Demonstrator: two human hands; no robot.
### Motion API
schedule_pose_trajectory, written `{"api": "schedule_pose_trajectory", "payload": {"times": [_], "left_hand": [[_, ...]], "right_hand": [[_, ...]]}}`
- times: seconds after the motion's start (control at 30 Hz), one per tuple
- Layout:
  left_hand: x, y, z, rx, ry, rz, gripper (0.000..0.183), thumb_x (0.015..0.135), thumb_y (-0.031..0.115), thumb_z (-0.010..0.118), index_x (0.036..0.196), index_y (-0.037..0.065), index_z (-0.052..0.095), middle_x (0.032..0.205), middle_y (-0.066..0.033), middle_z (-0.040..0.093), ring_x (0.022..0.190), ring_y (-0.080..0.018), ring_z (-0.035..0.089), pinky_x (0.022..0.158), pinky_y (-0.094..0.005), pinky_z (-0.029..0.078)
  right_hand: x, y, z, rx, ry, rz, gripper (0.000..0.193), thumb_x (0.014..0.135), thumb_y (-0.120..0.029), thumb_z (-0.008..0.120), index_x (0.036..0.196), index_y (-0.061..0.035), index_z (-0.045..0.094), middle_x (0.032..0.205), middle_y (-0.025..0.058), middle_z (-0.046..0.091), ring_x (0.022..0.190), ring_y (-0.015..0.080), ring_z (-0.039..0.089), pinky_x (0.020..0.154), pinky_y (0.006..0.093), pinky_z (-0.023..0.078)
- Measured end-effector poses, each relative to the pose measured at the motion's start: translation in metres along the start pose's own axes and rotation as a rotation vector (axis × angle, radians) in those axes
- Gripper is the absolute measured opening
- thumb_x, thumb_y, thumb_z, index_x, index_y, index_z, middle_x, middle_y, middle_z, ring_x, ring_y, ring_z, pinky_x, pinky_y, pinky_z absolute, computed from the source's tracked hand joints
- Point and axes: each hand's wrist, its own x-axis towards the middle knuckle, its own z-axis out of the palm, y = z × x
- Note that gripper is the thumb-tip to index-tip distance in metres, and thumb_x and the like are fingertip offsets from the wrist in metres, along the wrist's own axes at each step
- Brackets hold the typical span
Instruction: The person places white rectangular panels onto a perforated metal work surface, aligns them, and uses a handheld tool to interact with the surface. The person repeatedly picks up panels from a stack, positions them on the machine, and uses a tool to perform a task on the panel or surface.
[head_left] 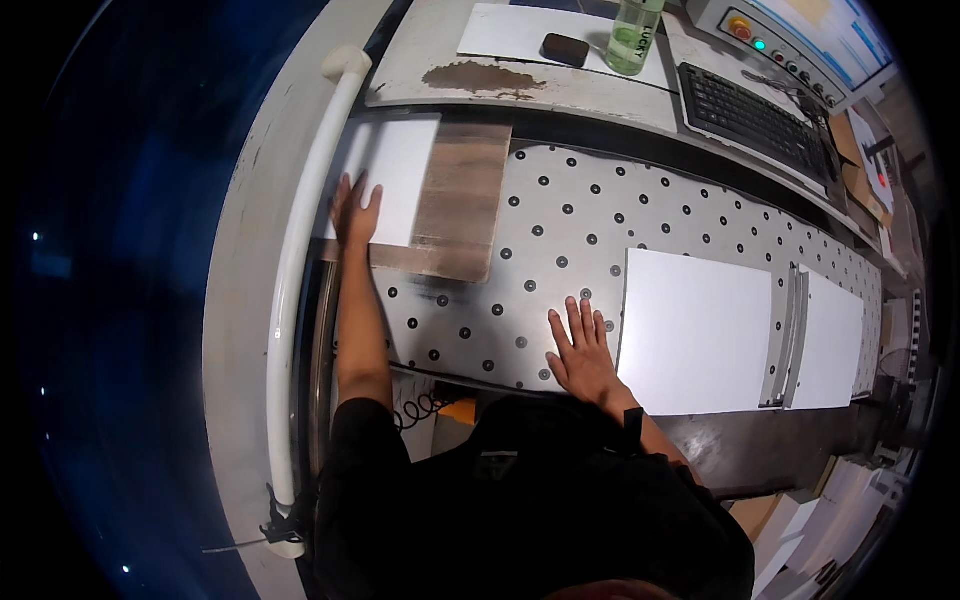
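My left hand (pixel 356 208) lies with its fingers spread on a white panel (pixel 405 190) at the far left of the work surface. That panel rests on a larger brown wood-grain board (pixel 462 205), which shows along its right and near sides. Fingers apart and holding nothing, my right hand (pixel 585 350) is over the near edge of the grey table dotted with black round studs (pixel 562 235). Just right of it lies a large white panel (pixel 698 330). A second white panel (pixel 830 340) lies farther right, past a narrow metal strip (pixel 797 335).
A white rail (pixel 300 300) runs along the left side. On the ledge at the back are a green-tinted bottle (pixel 630 45), a small dark block (pixel 566 49) and a black keyboard (pixel 755 122). A control panel with buttons (pixel 775 50) stands back right. Boards (pixel 800 520) are stacked lower right.
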Motion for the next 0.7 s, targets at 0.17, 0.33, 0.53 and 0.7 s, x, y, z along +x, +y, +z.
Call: {"api": "schedule_pose_trajectory", "payload": {"times": [0.17, 0.33, 0.53, 0.7], "left_hand": [[0.005, -0.013, -0.013, -0.244, -0.055, -0.057, 0.059, 0.098, 0.046, 0.058, 0.149, 0.017, 0.052, 0.157, -0.0217, 0.041, 0.144, -0.0386, 0.041, 0.117, -0.0476, 0.034], [0.001, -0.007, -0.016, -0.318, -0.009, -0.069, 0.057, 0.1, 0.044, 0.057, 0.146, 0.011, 0.055, 0.153, -0.023, 0.046, 0.141, -0.0396, 0.044, 0.117, -0.048, 0.034], [-0.032, -0.003, -0.014, -0.28, 0.242, -0.525, 0.073, 0.095, 0.059, 0.055, 0.145, 0.006, 0.052, 0.137, -0.025, 0.056, 0.13, -0.0425, 0.051, 0.111, -0.055, 0.035], [-0.094, 0.005, 0.006, 0.125, 0.274, -0.634, 0.085, 0.089, 0.068, 0.056, 0.147, 0.007, 0.047, 0.133, -0.0362, 0.049, 0.131, -0.0525, 0.04, 0.111, -0.0684, 0.023]], "right_hand": [[-0.003, 0.0, 0.0, -0.023, 0.003, -0.014, 0.073, 0.102, -0.039, 0.049, 0.162, -0.0074, 0.019, 0.166, 0.0288, 0.009, 0.153, 0.0485, 0.004, 0.123, 0.0595, 0.009], [-0.006, 0.001, 0.001, -0.022, 0.039, -0.026, 0.073, 0.102, -0.037, 0.051, 0.161, -0.0063, 0.021, 0.165, 0.0302, 0.01, 0.153, 0.0504, 0.007, 0.122, 0.061, 0.01], [0.012, 0.003, 0.0, -0.004, 0.079, -0.056, 0.078, 0.098, -0.04, 0.057, 0.159, -0.0042, 0.024, 0.162, 0.0345, 0.012, 0.151, 0.0538, 0.009, 0.12, 0.0652, 0.009], [0.086, -0.001, 0.005, 0.059, 0.16, -0.081, 0.093, 0.089, -0.051, 0.068, 0.159, -0.0058, 0.026, 0.161, 0.0346, 0.015, 0.151, 0.0522, 0.009, 0.12, 0.0658, 0.008]]}}
